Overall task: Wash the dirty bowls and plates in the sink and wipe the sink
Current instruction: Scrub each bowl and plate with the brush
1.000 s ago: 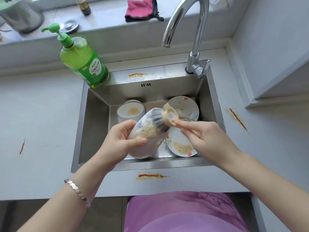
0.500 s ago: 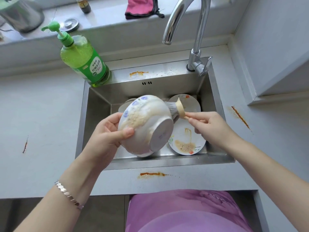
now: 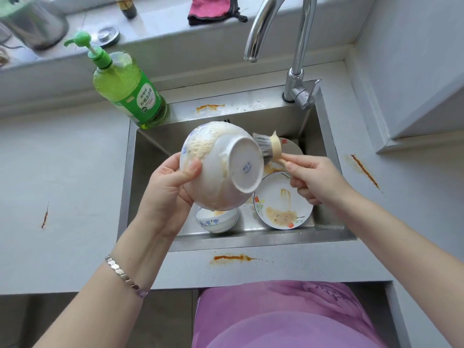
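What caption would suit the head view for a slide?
Left hand holds a dirty bowl bottom-up over the sink while the right hand holds a brush against it.

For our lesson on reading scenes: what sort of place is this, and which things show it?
Most likely a home kitchen: a steel sink, a tap over it, a green dish-soap bottle at its corner.

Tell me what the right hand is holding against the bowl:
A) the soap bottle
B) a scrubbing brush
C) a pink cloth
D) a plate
B: the right hand pinches the handle of a brush, and its grey bristles meet the upturned bowl, which the left hand grips over the sink.
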A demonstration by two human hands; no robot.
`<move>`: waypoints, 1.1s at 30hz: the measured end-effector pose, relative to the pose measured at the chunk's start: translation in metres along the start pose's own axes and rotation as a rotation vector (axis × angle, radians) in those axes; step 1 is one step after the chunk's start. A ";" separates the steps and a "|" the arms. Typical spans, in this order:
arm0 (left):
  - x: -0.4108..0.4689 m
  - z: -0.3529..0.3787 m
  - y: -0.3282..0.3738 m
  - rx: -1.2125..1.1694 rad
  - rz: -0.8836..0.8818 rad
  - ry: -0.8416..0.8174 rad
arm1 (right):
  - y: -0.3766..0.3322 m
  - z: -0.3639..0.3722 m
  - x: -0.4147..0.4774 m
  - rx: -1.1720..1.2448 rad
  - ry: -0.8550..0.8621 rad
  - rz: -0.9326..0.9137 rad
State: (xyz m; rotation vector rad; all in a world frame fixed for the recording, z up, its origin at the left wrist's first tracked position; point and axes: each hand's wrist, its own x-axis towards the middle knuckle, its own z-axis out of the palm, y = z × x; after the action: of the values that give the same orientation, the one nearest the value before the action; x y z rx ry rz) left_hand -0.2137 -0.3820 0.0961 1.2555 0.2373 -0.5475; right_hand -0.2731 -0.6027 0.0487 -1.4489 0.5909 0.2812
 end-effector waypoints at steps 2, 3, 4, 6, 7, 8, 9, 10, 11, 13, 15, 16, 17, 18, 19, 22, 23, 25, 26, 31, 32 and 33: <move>0.002 0.010 0.000 -0.065 -0.009 0.093 | 0.013 0.006 -0.003 0.014 -0.011 0.045; 0.005 0.015 -0.003 -0.122 -0.004 0.148 | 0.019 0.011 -0.005 0.026 -0.007 0.066; 0.007 0.021 -0.005 -0.173 0.001 0.208 | 0.024 0.017 -0.006 0.031 0.012 0.069; 0.013 0.032 -0.011 -0.240 0.006 0.326 | 0.029 0.029 -0.014 -0.014 0.056 -0.031; 0.017 0.036 -0.014 -0.266 0.006 0.377 | 0.029 0.035 -0.020 -0.062 0.064 -0.123; 0.020 0.040 -0.016 -0.287 -0.004 0.425 | 0.029 0.041 -0.027 -0.102 0.049 -0.211; 0.023 0.041 -0.018 -0.298 -0.022 0.469 | 0.030 0.046 -0.033 -0.140 0.022 -0.269; 0.024 0.041 -0.019 -0.303 -0.038 0.494 | 0.030 0.050 -0.037 -0.178 0.008 -0.299; 0.025 0.042 -0.020 -0.305 -0.046 0.499 | 0.031 0.050 -0.035 -0.213 0.031 -0.308; 0.022 0.044 -0.020 -0.320 -0.043 0.468 | 0.034 0.045 -0.023 -0.211 0.134 -0.260; 0.019 0.047 -0.020 -0.316 -0.017 0.444 | 0.032 0.043 -0.018 -0.160 0.160 -0.205; 0.018 0.048 -0.019 -0.305 0.005 0.443 | 0.033 0.045 -0.021 -0.151 0.142 -0.216; 0.018 0.048 -0.019 -0.291 0.030 0.445 | 0.035 0.048 -0.027 -0.156 0.105 -0.245; 0.018 0.048 -0.017 -0.273 0.055 0.447 | 0.035 0.052 -0.035 -0.165 0.067 -0.269; 0.017 0.047 -0.016 -0.255 0.075 0.448 | 0.035 0.054 -0.037 -0.170 0.053 -0.284; 0.015 0.046 -0.016 -0.238 0.095 0.436 | 0.035 0.047 -0.020 -0.163 0.151 -0.222; 0.015 0.047 -0.017 -0.250 0.096 0.434 | 0.034 0.046 -0.019 -0.174 0.169 -0.218; 0.016 0.048 -0.017 -0.274 0.103 0.450 | 0.031 0.051 -0.029 -0.212 0.120 -0.287; 0.017 0.048 -0.017 -0.280 0.107 0.461 | 0.031 0.055 -0.038 -0.221 0.070 -0.321; 0.015 0.048 -0.015 -0.334 0.099 0.459 | 0.044 0.047 -0.025 -0.244 0.136 -0.224; 0.015 0.049 -0.015 -0.340 0.100 0.459 | 0.043 0.047 -0.027 -0.237 0.125 -0.225; 0.015 0.050 -0.014 -0.344 0.107 0.464 | 0.042 0.049 -0.031 -0.226 0.098 -0.244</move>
State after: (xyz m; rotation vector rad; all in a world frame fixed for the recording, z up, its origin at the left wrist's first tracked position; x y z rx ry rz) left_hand -0.2147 -0.4358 0.0931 1.0358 0.6232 -0.1069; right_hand -0.3107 -0.5445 0.0307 -1.7429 0.4657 0.0859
